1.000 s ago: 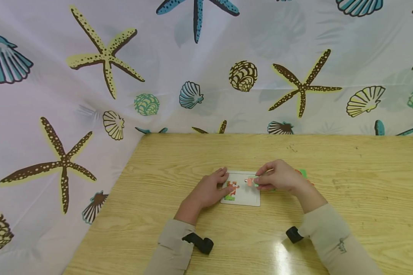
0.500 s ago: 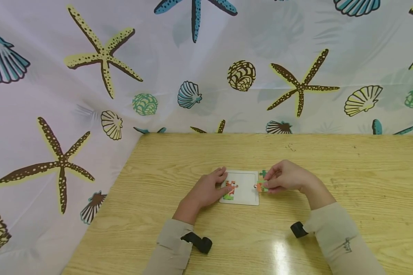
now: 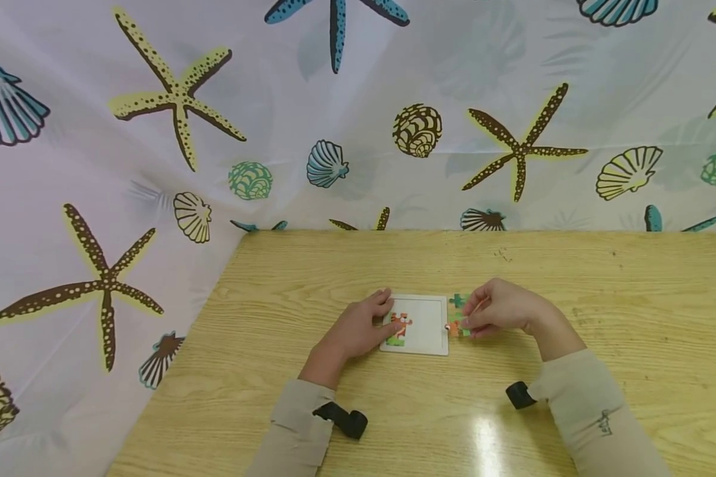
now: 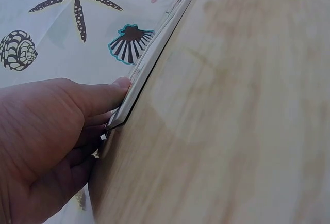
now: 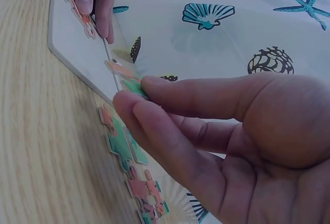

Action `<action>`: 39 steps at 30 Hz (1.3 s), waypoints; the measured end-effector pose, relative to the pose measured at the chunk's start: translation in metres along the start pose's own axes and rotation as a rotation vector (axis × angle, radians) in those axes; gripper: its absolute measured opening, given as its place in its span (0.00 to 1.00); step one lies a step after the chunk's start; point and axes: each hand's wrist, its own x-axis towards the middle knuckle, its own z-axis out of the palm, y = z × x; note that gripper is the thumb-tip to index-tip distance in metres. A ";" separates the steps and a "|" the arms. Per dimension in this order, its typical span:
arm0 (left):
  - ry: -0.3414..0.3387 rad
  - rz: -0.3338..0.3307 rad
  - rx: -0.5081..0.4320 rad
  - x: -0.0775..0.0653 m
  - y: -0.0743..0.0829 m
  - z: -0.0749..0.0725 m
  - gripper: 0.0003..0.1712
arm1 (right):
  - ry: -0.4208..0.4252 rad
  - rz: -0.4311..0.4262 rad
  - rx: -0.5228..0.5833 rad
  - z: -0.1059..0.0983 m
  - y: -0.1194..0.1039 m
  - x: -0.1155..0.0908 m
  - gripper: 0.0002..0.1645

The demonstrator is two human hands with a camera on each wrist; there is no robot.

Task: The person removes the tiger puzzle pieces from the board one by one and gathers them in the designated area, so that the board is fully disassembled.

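A white puzzle tray lies flat on the table. My left hand holds its left edge, the thumb over the rim and the fingers along the outer side. Near that thumb an orange and green section of puzzle lies inside the tray. Just beyond the right rim, my right hand pinches an orange and green puzzle piece between thumb and fingertips. In the right wrist view this piece is raised and tilted above the tray's edge. The fingertips hide part of it.
Several loose puzzle pieces lie beside the tray under my right hand, partly hidden; a green one shows at its far side. A wooden table carries everything. A seashell-print cloth hangs behind and at the left.
The right hand has drawn the puzzle piece from above the tray to the right, past the rim, and it now appears turned. The left hand stays on the tray.
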 end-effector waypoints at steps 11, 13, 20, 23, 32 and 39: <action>-0.002 0.010 -0.003 0.000 0.000 -0.001 0.36 | -0.023 0.044 -0.017 -0.001 0.002 -0.002 0.07; 0.000 0.008 -0.003 0.000 0.000 -0.001 0.35 | -0.025 0.046 -0.020 -0.001 0.002 -0.002 0.06; -0.002 0.006 -0.005 0.000 0.001 -0.001 0.35 | -0.017 0.064 -0.054 0.001 0.007 0.000 0.04; 0.001 0.008 -0.013 0.000 0.001 -0.001 0.35 | -0.001 0.071 -0.082 0.002 0.008 0.001 0.03; 0.000 0.003 0.001 -0.001 0.001 -0.001 0.36 | 0.028 0.087 -0.119 0.008 0.005 0.001 0.03; 0.004 0.010 0.029 0.000 0.001 0.000 0.36 | 0.073 0.121 -0.145 0.011 0.005 0.000 0.05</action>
